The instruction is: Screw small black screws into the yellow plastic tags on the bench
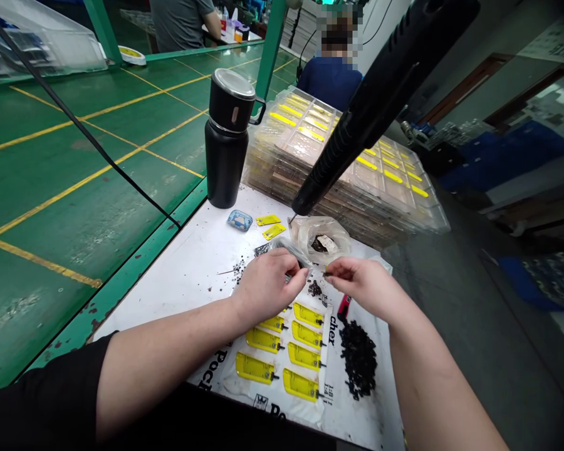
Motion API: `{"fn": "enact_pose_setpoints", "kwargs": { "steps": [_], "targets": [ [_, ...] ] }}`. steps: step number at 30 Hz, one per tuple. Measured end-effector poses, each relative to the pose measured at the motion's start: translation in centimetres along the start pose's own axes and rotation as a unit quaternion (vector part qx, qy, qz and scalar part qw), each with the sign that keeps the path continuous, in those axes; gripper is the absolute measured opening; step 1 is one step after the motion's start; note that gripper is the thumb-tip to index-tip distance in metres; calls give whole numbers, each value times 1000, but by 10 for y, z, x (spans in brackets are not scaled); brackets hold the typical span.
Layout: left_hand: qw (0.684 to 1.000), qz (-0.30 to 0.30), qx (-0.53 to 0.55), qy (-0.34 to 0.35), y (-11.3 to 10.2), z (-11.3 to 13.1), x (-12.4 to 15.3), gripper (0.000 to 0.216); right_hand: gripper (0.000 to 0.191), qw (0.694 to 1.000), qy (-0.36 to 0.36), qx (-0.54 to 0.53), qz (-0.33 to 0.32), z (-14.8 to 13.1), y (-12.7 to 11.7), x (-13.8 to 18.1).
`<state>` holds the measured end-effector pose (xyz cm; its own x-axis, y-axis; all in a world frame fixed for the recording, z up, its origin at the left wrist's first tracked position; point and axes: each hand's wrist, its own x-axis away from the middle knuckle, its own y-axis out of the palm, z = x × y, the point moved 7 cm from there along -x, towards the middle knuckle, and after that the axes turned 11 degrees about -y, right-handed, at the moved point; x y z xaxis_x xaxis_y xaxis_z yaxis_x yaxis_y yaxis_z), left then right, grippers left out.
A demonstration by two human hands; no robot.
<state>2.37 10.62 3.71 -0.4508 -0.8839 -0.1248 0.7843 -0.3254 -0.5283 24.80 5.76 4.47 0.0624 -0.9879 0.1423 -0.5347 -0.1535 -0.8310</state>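
Observation:
My left hand point(273, 280) is closed above the upper end of the yellow pieces, fingers curled towards the thumb; whatever it holds, if anything, is hidden. Opposite it, my right hand point(360, 283) pinches something small and dark between thumb and fingertips, too small to name. Between the hands lies a small heap of dark bits point(314, 288). Below, several yellow translucent pieces point(305, 356) rest in two columns on a printed white sheet point(263, 393), each with a small black part at its right end. A pile of small black parts point(358, 360) sits beside them.
A black electric screwdriver point(338, 147) hangs tip-down over an open plastic bag point(323, 241). Behind stand a black flask point(228, 141) and stacked clear trays point(357, 166). A blue tin point(239, 220), two yellow plates point(271, 227) and a red-handled tool point(344, 307) lie on the table. A person point(329, 82) sits beyond.

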Motion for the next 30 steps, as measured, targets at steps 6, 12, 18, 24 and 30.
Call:
{"fn": "enact_pose_setpoints", "kwargs": {
  "steps": [6, 12, 18, 24, 30],
  "targets": [
    [1000, -6, -11, -3, 2, -1, -1, 31, 16, 1000, -1, 12, -7, 2, 34, 18],
    [1000, -14, -3, -14, 1, 0, -2, 30, 22, 998, 8, 56, 27, 9, 29, 29],
    [1000, -14, 4, -19, 1, 2, -1, 31, 21, 996, -17, 80, 44, 1, 46, 30],
    [1000, -11, 4, -6, 1, 3, -2, 29, 20, 991, -23, 90, 101, 1, 51, 42],
    [1000, -7, 12, -1, -2, 5, -3, 29, 20, 984, -28, 47, 171, 2, 40, 61]
  ]
}}
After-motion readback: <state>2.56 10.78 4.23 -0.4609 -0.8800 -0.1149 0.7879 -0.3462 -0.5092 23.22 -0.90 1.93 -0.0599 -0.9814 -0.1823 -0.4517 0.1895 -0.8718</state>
